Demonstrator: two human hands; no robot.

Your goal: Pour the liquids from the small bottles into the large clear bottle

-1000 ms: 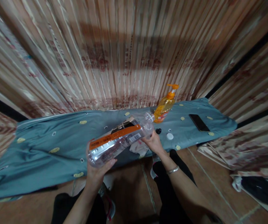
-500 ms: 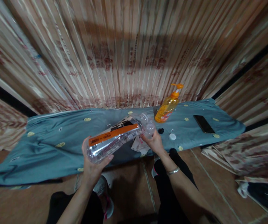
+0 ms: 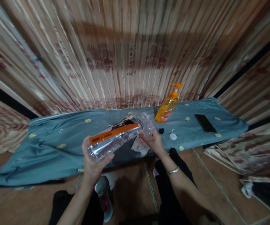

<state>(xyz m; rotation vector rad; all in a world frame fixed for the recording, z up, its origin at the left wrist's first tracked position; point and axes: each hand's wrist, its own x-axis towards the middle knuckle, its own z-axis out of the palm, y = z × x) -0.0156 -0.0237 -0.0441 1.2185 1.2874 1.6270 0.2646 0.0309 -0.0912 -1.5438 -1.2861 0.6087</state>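
A large clear plastic bottle [image 3: 116, 134] with an orange, black and silver label lies tilted between my hands, above the cloth-covered bench. My left hand [image 3: 94, 162] is wrapped round its base at the lower left. At the upper right end, my right hand [image 3: 155, 142] is closed on clear plastic near the bottle's neck. Whether this clear plastic [image 3: 149, 125] is the bottle's own top or a separate small piece, I cannot tell. Beneath my right hand lies a crumpled white tissue or wrapper [image 3: 139, 147]. A black cap [image 3: 161, 131] and a white cap [image 3: 173, 136] rest just right of it.
An orange pump bottle [image 3: 167, 107] with yellow liquid stands at the back of the bench's blue-green cloth [image 3: 48, 147]. Farther right lies a dark phone [image 3: 205, 123]. Patterned curtains [image 3: 123, 56] hang behind and at both sides. My legs and shoes are below the front edge.
The view has shifted slightly. Both hands keep their hold on the clear plastic, and the bottle stays tilted in nearly the same place.
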